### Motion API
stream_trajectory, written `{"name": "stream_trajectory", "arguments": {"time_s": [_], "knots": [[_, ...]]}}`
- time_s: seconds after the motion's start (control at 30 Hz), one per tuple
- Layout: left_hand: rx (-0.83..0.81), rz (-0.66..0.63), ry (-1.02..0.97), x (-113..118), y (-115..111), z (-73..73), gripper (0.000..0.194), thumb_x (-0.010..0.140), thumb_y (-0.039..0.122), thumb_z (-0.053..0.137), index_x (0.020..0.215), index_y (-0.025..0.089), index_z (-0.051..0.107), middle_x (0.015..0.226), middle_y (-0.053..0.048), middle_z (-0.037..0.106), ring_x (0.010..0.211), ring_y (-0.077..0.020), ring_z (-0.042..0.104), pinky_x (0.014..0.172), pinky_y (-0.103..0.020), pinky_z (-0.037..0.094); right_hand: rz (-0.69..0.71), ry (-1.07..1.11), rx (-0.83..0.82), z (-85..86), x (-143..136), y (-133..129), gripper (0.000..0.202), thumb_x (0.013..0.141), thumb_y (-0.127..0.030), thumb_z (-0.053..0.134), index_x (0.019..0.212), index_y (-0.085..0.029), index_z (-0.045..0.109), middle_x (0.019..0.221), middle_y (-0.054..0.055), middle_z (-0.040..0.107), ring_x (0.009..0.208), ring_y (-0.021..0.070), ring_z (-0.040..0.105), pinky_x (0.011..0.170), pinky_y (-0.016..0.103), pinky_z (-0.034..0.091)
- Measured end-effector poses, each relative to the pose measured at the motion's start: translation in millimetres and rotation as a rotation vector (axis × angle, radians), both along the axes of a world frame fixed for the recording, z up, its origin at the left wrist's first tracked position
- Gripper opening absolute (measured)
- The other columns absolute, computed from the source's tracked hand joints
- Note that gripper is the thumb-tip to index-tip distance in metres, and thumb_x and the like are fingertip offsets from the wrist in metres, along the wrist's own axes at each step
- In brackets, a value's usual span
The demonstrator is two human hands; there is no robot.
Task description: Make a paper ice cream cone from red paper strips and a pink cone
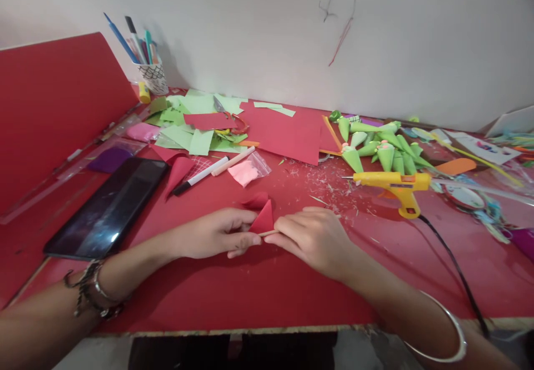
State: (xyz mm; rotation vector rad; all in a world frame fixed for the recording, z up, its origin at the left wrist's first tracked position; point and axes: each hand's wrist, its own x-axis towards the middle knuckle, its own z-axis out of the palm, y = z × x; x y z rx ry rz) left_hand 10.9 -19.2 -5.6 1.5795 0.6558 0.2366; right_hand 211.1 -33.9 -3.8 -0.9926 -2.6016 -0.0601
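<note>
Just above the red tabletop, my left hand point(225, 232) pinches a piece of red paper point(263, 220), folded or rolled to a point at the top. A thin tan stick point(269, 233) lies along the lower edge of this paper. My right hand point(315, 239) is closed on the stick's right end, its fingers touching or very near the paper. Part of the paper curls up behind my left fingers. Beyond my hands lie a small pink piece in a clear plastic bag point(244, 173), a white marker with a black cap point(201, 175) and a red paper cone point(179, 171).
A yellow glue gun point(392, 183) with a black cord lies right, near several green paper cones point(386, 156). A phone point(110, 208) is at left. Green paper scraps point(202, 142), scissors point(219, 104), a red sheet point(283, 131) and a pen cup point(153, 78) are farther back.
</note>
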Motion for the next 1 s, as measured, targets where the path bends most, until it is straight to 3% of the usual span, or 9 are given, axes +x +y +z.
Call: {"name": "stream_trajectory", "arguments": {"time_s": [0.2,0.33,0.6,0.7,0.83,1.0], "knots": [[0.172,0.002,0.092,-0.9,-0.1,2.0,0.025,0.085,0.032,0.041,0.068,0.014,0.044,0.054,0.004,0.044,0.048,-0.0061,0.040,0.045,-0.017,0.032,-0.061,-0.043,-0.196,-2.6,0.0,0.2,0.050,0.088,-0.047,0.028,0.060,-0.016,0.054,0.048,-0.001,0.056,0.042,0.0074,0.046,0.046,0.024,0.017],[0.251,-0.030,0.110,-1.1,-0.2,3.9,0.025,0.086,0.030,0.039,0.067,0.014,0.044,0.055,0.003,0.047,0.049,-0.0066,0.043,0.046,-0.017,0.033,-0.094,-0.043,-0.289,-4.4,0.1,1.4,0.046,0.086,-0.051,0.031,0.071,-0.016,0.056,0.052,0.000,0.060,0.044,0.0093,0.050,0.045,0.023,0.019],[0.272,-0.071,0.059,-0.2,-1.0,3.6,0.021,0.088,0.027,0.034,0.071,0.016,0.041,0.051,0.004,0.049,0.048,-0.0070,0.045,0.046,-0.016,0.034,0.044,-0.066,-0.283,-6.4,1.0,4.3,0.041,0.089,-0.043,0.031,0.084,-0.021,0.065,0.066,0.000,0.067,0.057,0.0106,0.058,0.051,0.022,0.028],[0.410,-0.075,0.130,-0.6,-2.2,5.2,0.024,0.087,0.032,0.035,0.070,0.016,0.043,0.053,0.003,0.049,0.047,-0.0077,0.044,0.045,-0.018,0.031,0.044,-0.075,-0.333,-4.9,1.7,5.0,0.037,0.088,-0.043,0.034,0.087,-0.022,0.065,0.066,0.000,0.067,0.057,0.0108,0.058,0.051,0.022,0.029],[0.678,-0.077,0.338,0.3,-7.0,7.5,0.033,0.074,0.049,0.052,0.070,0.016,0.048,0.057,0.000,0.048,0.046,-0.0101,0.039,0.042,-0.022,0.022,0.038,-0.053,-0.483,-1.9,1.8,5.7,0.031,0.087,-0.041,0.040,0.086,-0.023,0.065,0.070,0.000,0.068,0.060,0.0111,0.059,0.052,0.021,0.032],[0.854,-0.040,0.475,5.5,-11.4,2.0,0.027,0.084,0.037,0.041,0.069,0.016,0.050,0.057,-0.001,0.046,0.048,-0.0123,0.038,0.048,-0.024,0.021,0.003,-0.011,-0.579,1.0,2.5,7.7,0.028,0.086,-0.039,0.042,0.085,-0.023,0.064,0.073,0.000,0.068,0.061,0.0120,0.059,0.053,0.022,0.032]]}}
